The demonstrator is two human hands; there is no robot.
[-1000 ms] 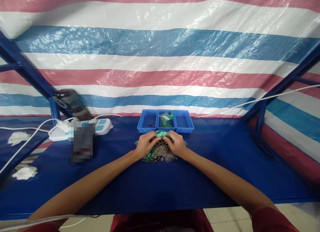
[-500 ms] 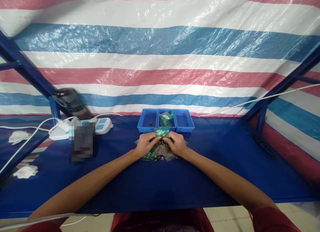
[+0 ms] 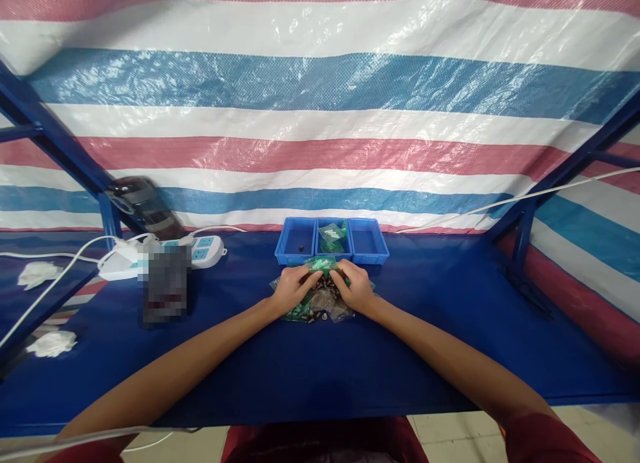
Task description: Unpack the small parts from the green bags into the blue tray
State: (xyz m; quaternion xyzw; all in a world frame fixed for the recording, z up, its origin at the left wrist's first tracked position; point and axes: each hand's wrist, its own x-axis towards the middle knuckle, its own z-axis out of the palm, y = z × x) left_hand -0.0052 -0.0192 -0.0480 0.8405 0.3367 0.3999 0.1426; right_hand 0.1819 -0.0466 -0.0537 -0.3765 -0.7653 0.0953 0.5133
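Observation:
Between my two hands is a small green-tinted clear plastic bag (image 3: 323, 263), pinched at its sides. My left hand (image 3: 293, 290) closes thumb and fingers on its left edge. On the right edge, my right hand (image 3: 354, 286) grips the same way. Below the hands lies a pile of small dark metal parts (image 3: 324, 300) mixed with clear and green plastic bags, partly hidden by my fingers. Just behind the bag stand three joined blue bins: the left bin (image 3: 295, 258) has one small dark piece, the middle bin holds green bags (image 3: 333, 236), and the right bin (image 3: 370, 258) shows its bare floor.
On the left of the blue table (image 3: 320, 376) are a white power strip (image 3: 207, 251) with cables, a blurred-out dark object (image 3: 166, 286) and a dark bottle (image 3: 145, 203). Crumpled white tissues (image 3: 53, 343) lie further left. A dark cable (image 3: 525, 291) rests at the right.
The green bag has tilted and shifted slightly left between my fingers. Both hands stay in nearly the same place; the bins and pile look unchanged.

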